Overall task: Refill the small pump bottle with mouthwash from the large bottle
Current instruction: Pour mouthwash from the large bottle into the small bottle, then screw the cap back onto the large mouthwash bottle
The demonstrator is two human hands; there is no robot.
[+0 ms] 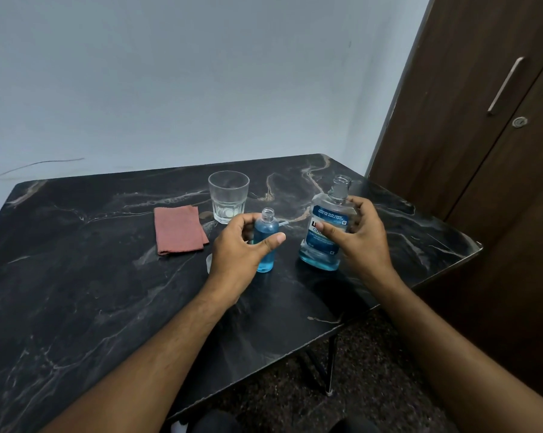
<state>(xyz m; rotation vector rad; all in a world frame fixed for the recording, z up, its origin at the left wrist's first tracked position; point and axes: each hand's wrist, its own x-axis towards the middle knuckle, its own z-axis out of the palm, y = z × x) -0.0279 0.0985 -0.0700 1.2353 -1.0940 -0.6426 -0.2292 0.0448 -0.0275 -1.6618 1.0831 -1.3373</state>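
While curled around the small pump bottle, left hand wrapped at mid-body — thumb across the near face, fingers bent behind, grip closed on the bottle. Small bottle upright on the table, cap off, neck open, blue mouthwash filling most of the body. Standing near table centre, just left of the large bottle, the two apart with bare tabletop between.

Right hand clasped on the large bottle from its right side — thumb laid across the blue label, fingers round the far shoulder. Large bottle upright, uncapped, clear above the label, a band of blue liquid low in the base. Resting toward the right edge of the table.

Beyond the left hand: clear glass tumbler, upright, far side of the small bottle, a little pale liquid at the bottom. Left of the tumbler, folded reddish cloth lying flat. Small whitish object at the left edge of the left hand, mostly hidden; cannot tell what. Thin pale tube just visible between the two bottles, behind the small one.

Dark marbled tabletop, pale wall beyond, brown wardrobe doors at far right with metal handles.
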